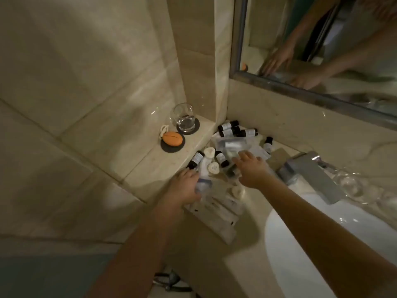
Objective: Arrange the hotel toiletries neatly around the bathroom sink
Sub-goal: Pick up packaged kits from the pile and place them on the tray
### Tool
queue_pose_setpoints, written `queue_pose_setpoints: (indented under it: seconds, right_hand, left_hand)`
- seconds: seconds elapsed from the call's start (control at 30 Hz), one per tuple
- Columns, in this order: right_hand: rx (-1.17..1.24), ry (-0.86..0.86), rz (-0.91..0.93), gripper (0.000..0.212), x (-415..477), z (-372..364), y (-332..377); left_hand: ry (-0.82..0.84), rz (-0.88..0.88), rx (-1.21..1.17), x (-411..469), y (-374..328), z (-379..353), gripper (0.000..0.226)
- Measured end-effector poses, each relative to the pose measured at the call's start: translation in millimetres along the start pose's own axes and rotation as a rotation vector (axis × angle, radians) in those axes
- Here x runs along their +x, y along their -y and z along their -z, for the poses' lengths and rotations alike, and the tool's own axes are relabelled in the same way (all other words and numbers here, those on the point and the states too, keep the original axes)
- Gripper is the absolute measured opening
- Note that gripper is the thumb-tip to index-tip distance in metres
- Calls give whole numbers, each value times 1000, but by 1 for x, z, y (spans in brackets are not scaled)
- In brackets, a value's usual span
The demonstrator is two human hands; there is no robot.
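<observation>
Heap: toiletries (231, 145) are lying jumbled on the countertop (245, 272), left of the sink (296, 250) and running into the far corner.
Bottles: small dark bottles (228, 126) with white labels are lying through the heap, 3 of them clustering at the far corner and 2 sitting near the ledge (163, 166).
Round pieces: white round items (209, 152) are resting among the bottles on the heap's left side.
Flat packets: long white packets (217, 214) are lying at the heap's near edge, partly under the left hand.
Left hand (184, 188): gripping a pale wrapped packet (203, 182) between fingers and thumb at the heap's left side, though blur is softening the detail.
Right hand (251, 171): reaching palm down over the middle of the heap with fingers spreading; whether it is touching anything I cannot tell.
Ledge items: a drinking glass (182, 117) and an orange soap (173, 138) are each sitting on a dark coaster, left of the heap.
Faucet (311, 177): standing right of the heap, at the sink's far side.
Mirror (322, 50): reflecting both hands.
</observation>
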State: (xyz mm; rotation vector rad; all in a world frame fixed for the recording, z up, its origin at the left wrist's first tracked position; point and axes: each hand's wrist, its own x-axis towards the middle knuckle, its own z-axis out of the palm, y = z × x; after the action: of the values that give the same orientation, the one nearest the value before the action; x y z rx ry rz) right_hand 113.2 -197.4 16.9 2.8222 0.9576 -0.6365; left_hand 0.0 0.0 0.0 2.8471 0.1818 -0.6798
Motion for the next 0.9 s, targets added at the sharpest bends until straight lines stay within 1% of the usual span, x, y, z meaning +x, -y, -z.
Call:
queue_pose_setpoints:
  seconds: [0.13,0.23,0.33,0.43,0.53,0.67,0.73,0.83,0.9]
  right_hand:
    - [-160,58,41,59,23,10,-1]
    - [-258,56,51,52,35,9,3]
    - [-240,31,27,36,38,9,1]
    - [-163,26,36,26,37,4,-5]
    - [6,28,14,25,30,4,-11]
    - [220,-101,-16,29,12,7,-11]
    - [386,-162,-37,27,0,4,-9]
    - [682,-219,-117,26,-26,1,-1]
    - [842,-269,-151,29,-45,-4,7]
  left_hand:
    - [13,-9,88,17,-1,5,63]
    - [34,7,99,26,-3,7,68]
    - [12,34,94,31,-6,8,66]
    - [2,55,91,30,-11,11,48]
    - [21,88,33,26,-13,14,34]
    - [-12,141,-216,12,-14,20,25]
    - [-67,149,-282,4,-15,25,23]
    - [-157,154,-386,-11,-17,29,18]
    - [-212,155,-498,-24,-22,28,32]
